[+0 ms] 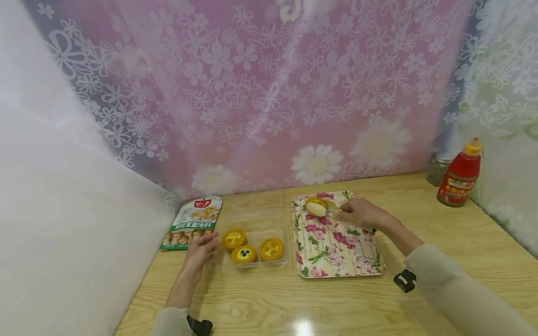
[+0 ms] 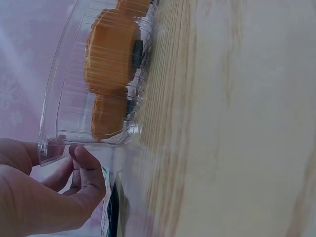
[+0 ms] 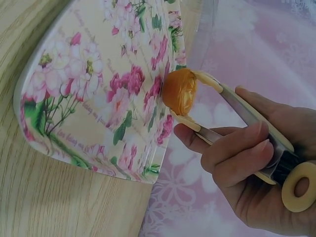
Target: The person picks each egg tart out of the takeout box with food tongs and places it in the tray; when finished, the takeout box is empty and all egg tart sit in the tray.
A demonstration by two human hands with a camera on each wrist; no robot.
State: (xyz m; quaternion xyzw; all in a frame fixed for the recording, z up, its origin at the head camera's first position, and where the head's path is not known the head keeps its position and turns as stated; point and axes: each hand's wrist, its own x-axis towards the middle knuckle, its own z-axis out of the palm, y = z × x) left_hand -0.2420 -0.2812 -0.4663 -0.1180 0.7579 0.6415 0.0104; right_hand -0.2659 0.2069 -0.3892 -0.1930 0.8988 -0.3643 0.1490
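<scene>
My right hand [image 1: 363,215] grips a pair of cream-tipped metal tongs [image 3: 242,106]. Between the tong tips is an egg tart [image 3: 180,94], low at the far left part of a floral tray [image 1: 311,247]. At the left, my left hand [image 1: 201,252] pinches the rim of a clear plastic container [image 2: 53,98] between thumb and fingers. Three tarts sit inside it: one with a cross-like mark [image 1: 233,238], one topped with dark berries [image 1: 243,255], and another cross-marked tart [image 1: 271,249]. The container's transparent lid [image 1: 254,205] lies folded back behind it.
A green and white food packet [image 1: 191,224] lies left of the container, close to my left hand. At the back right stand a red sauce bottle [image 1: 460,175] and a small spice jar [image 1: 438,170]. Fabric with a flower print [image 1: 269,93] borders the wooden table [image 1: 260,303].
</scene>
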